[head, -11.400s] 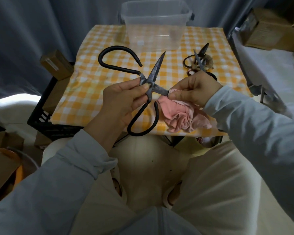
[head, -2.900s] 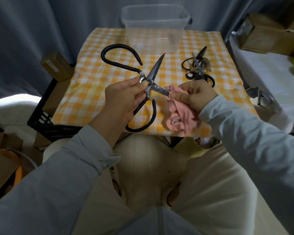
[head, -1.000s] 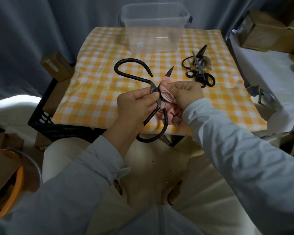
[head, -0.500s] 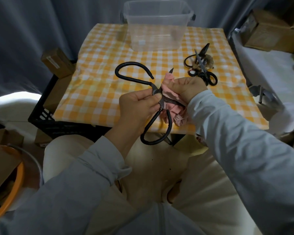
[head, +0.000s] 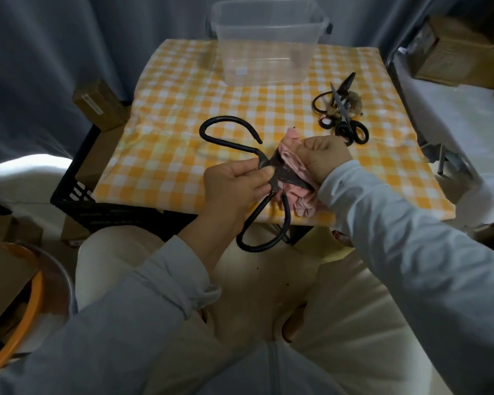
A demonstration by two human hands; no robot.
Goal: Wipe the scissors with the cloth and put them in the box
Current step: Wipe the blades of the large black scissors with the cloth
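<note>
Box (head: 265, 58) on table (head: 183, 109); scissors (head: 265, 163), cloth (head: 293, 163) outside it.

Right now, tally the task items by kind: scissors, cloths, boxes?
Large scissors, held by the left hand: 1
Smaller scissors, in an overlapping pile: at least 2
Pink cloth, gripped by the right hand: 1
Clear box: 1
Total: at least 5

Both hands close together.
Left hand (head: 234, 183) pinches the scissors (head: 226, 118) near the pivot; right hand (head: 322, 158) curls round the cloth (head: 304, 199).
</note>
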